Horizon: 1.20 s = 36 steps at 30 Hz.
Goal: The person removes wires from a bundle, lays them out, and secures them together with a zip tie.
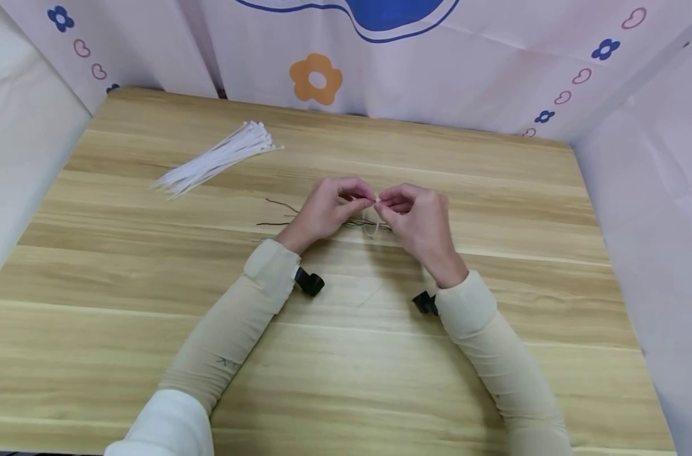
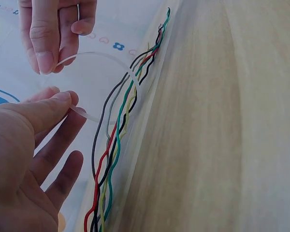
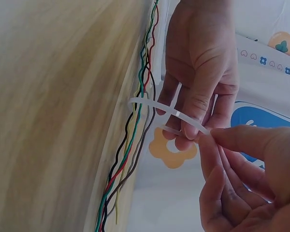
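Observation:
Several thin wires (image 2: 111, 159), coloured red, green, yellow, black and grey, lie loosely bunched on the table. A white cable tie (image 3: 164, 108) curves round the bunch as a wide, slack loop. My left hand (image 1: 325, 209) pinches one end of the tie between thumb and index finger. Facing it, my right hand (image 1: 422, 218) pinches the other end, and the fingertips of both hands almost meet above the wires. In the left wrist view the two ends look apart; whether they join is hidden by the fingertips in the head view.
A pile of white cable ties (image 1: 217, 158) lies at the back left of the wooden table (image 1: 334, 380). One thin pale strand (image 1: 370, 296) rests between the forearms. Behind the table hangs a printed curtain (image 1: 448, 82). Small black cameras (image 1: 309, 282) sit on both wrists.

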{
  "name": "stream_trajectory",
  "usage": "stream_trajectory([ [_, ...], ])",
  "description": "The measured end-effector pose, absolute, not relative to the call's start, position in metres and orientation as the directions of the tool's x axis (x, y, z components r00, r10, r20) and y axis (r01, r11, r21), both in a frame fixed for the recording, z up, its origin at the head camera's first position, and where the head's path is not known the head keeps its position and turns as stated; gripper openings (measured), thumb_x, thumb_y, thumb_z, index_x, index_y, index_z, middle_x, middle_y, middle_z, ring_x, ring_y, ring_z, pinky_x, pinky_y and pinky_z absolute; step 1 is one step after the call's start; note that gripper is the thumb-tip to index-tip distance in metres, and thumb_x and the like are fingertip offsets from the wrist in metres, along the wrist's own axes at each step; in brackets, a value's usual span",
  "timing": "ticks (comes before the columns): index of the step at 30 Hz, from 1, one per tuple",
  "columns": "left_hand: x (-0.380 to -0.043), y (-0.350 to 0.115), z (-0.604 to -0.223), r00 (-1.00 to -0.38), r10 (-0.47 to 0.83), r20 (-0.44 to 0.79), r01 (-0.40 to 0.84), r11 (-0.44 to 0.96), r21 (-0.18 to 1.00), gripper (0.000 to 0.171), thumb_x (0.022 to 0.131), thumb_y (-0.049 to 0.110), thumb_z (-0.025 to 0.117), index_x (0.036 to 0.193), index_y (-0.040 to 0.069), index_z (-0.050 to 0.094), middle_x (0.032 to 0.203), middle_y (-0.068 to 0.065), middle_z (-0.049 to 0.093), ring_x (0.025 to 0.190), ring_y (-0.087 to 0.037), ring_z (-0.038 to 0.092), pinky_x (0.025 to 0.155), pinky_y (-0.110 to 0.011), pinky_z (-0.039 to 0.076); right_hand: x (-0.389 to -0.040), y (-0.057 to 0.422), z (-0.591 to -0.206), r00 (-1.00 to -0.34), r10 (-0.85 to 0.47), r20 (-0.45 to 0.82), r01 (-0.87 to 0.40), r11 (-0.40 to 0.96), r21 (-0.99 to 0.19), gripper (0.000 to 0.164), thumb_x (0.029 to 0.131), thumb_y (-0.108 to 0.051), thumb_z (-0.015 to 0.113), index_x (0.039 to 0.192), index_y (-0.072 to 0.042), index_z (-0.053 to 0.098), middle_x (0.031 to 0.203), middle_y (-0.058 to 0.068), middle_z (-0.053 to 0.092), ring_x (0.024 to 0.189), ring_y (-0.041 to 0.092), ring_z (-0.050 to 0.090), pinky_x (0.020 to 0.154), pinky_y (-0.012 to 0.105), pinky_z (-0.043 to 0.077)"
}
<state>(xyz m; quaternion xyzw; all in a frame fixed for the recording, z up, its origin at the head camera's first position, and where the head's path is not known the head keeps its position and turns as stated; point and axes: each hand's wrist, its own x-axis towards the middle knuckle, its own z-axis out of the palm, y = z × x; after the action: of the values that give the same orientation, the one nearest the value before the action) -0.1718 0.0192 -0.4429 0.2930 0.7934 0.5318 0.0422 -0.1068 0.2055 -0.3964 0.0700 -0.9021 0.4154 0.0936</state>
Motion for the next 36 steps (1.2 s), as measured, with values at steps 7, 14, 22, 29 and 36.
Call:
stream_trajectory([
  [7,-0.1715,0.0200,-0.4401,-0.828,0.505,0.243,0.420,0.272,0.866,0.009,0.099,0.007,0.073,0.105,0.006,0.080,0.107,-0.009,0.080,0.102,-0.021,0.075,0.091,-0.036,0.061,-0.1081,0.2053,-0.3962,-0.976,-0.051,0.210,-0.193,0.641,-0.743,0.011,0.094,-0.011,0.080,0.101,-0.002,0.082,0.093,0.013,0.081,0.080,0.023,0.080,0.073,0.033,0.064],
  [14,-0.1689,0.0210,-0.4381,-0.809,0.502,0.306,0.496,0.303,0.814,0.009,0.098,0.005,0.074,0.105,0.005,0.080,0.107,-0.009,0.081,0.103,-0.022,0.076,0.093,-0.036,0.060,-0.1094,0.2043,-0.3981,-0.975,-0.055,0.217,-0.201,0.640,-0.741,0.012,0.094,-0.010,0.080,0.102,-0.001,0.082,0.093,0.014,0.081,0.079,0.024,0.080,0.072,0.032,0.064],
  [22,-0.1661,0.0231,-0.4353,-0.794,0.486,0.364,0.552,0.325,0.768,0.023,0.096,0.011,0.077,0.109,0.007,0.059,0.101,-0.008,0.083,0.102,-0.020,0.079,0.098,-0.038,0.056,-0.1111,0.2043,-0.4012,-0.970,-0.062,0.237,-0.221,0.641,-0.735,0.013,0.093,-0.011,0.081,0.101,-0.001,0.082,0.092,0.015,0.081,0.077,0.025,0.080,0.069,0.030,0.063],
  [29,-0.1671,0.0214,-0.4340,-0.786,0.516,0.342,0.552,0.335,0.763,0.017,0.098,0.008,0.076,0.109,0.007,0.064,0.106,-0.007,0.082,0.104,-0.020,0.078,0.099,-0.038,0.057,-0.1126,0.2061,-0.4033,-0.960,-0.099,0.261,-0.262,0.643,-0.719,0.015,0.098,-0.009,0.075,0.105,0.002,0.081,0.095,0.017,0.081,0.079,0.023,0.079,0.069,0.024,0.062],
  [36,-0.1677,0.0206,-0.4347,-0.778,0.560,0.285,0.531,0.346,0.773,0.017,0.100,0.021,0.073,0.115,0.011,0.075,0.114,-0.004,0.080,0.109,-0.017,0.075,0.098,-0.038,0.057,-0.1151,0.2104,-0.4041,-0.943,-0.143,0.302,-0.313,0.696,-0.646,0.015,0.100,-0.010,0.072,0.104,0.002,0.080,0.098,0.017,0.081,0.082,0.025,0.078,0.076,0.035,0.064],
])
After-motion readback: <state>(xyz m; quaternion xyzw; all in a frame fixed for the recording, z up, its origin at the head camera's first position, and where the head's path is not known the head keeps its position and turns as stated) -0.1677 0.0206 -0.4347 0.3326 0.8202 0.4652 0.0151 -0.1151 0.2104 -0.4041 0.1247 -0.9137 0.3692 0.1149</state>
